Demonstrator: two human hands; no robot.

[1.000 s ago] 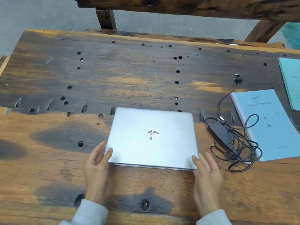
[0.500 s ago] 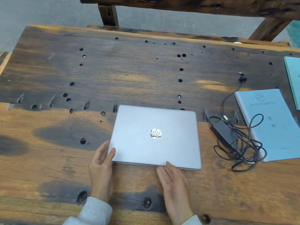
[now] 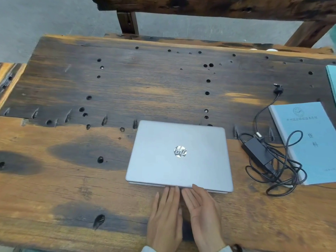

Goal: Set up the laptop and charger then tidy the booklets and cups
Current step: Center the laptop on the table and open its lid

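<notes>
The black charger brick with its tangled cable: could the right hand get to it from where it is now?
Probably yes. The right hand rests open at the closed silver laptop's front edge, and only bare wooden table lies between it and the black charger brick, which lies uncovered beside the laptop.

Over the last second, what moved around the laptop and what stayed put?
Both hands slid inward from the laptop's near corners: the left hand and right hand now meet side by side at the middle of its front edge, fingertips touching it. Nothing gripped or released. The lid remains shut; charger and booklet unmoved.
</notes>
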